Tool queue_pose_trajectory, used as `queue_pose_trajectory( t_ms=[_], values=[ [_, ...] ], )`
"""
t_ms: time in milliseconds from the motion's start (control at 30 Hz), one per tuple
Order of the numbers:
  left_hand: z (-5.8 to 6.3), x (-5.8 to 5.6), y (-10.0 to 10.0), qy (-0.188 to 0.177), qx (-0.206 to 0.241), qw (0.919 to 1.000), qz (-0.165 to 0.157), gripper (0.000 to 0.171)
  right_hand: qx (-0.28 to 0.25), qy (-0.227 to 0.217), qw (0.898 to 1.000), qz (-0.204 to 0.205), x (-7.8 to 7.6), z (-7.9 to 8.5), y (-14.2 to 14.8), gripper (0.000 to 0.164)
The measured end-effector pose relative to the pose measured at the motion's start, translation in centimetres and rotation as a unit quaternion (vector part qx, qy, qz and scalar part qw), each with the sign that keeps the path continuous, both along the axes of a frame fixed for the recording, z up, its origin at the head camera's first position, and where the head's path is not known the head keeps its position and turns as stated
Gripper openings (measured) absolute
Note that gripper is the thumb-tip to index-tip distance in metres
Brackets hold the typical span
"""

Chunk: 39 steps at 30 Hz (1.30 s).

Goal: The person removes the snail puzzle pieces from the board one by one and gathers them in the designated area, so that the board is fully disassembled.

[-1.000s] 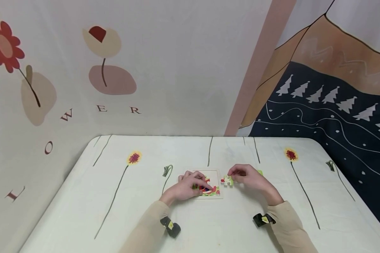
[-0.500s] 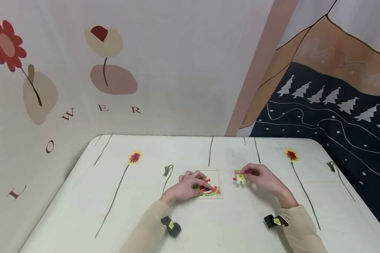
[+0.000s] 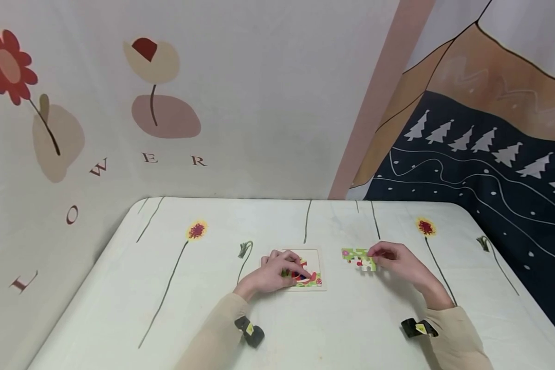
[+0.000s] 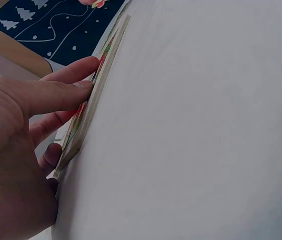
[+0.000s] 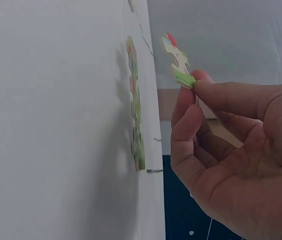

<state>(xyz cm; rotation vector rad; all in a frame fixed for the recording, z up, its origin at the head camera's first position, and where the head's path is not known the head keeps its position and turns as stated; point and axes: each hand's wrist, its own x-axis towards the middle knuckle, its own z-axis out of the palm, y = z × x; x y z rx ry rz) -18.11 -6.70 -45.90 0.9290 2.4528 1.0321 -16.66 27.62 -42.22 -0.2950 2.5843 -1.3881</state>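
A square puzzle board [image 3: 322,267] with a pale rim lies flat on the table, with some picture pieces in its lower part. My left hand [image 3: 274,274] rests across its left side, fingers extended and touching the pieces; in the left wrist view the fingertips [image 4: 84,86] lie on the board's face. To the right, my right hand [image 3: 401,265] pinches a jigsaw piece [image 5: 182,77] between thumb and fingers, green with a red knob. In the right wrist view the held piece is apart from the table, above several loose jigsaw pieces [image 5: 136,107] that lie there.
The white tablecloth [image 3: 166,308] has printed flowers and stems. A printed curtain [image 3: 268,103] hangs behind the table. A dark camera [image 3: 252,334] is strapped at the left wrist, another camera [image 3: 413,328] at the right.
My right hand has moved to the right, away from the board, carrying the jigsaw piece. More of the loose green pieces now show beside it. The left hand has stayed on the board.
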Motion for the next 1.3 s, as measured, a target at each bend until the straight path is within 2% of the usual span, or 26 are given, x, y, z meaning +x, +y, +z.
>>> queue_pose_trajectory(
  t_ms=[267, 500, 833, 1300],
  values=[
    [0.2, 0.1, 0.0, -0.004, -0.007, 1.0000, 0.005, 0.027, -0.008, 0.002, 1.000, -0.005, 0.5, 0.0, 1.0, 0.015],
    [0.2, 0.1, 0.0, -0.006, -0.002, 1.0000, 0.007, 0.027, 0.012, 0.001, 1.000, -0.021, 0.9, -0.1, 1.8, 0.015],
    [0.1, 0.1, 0.0, -0.005, -0.002, 1.0000, 0.006, 0.028, 0.003, 0.015, 1.000, -0.025, 1.4, -0.4, 3.0, 0.014],
    [0.0, 0.1, 0.0, -0.001, 0.003, 1.0000, 0.002, 0.028, 0.018, 0.018, 0.999, -0.030, 1.7, -0.9, 3.8, 0.014]
  ],
)
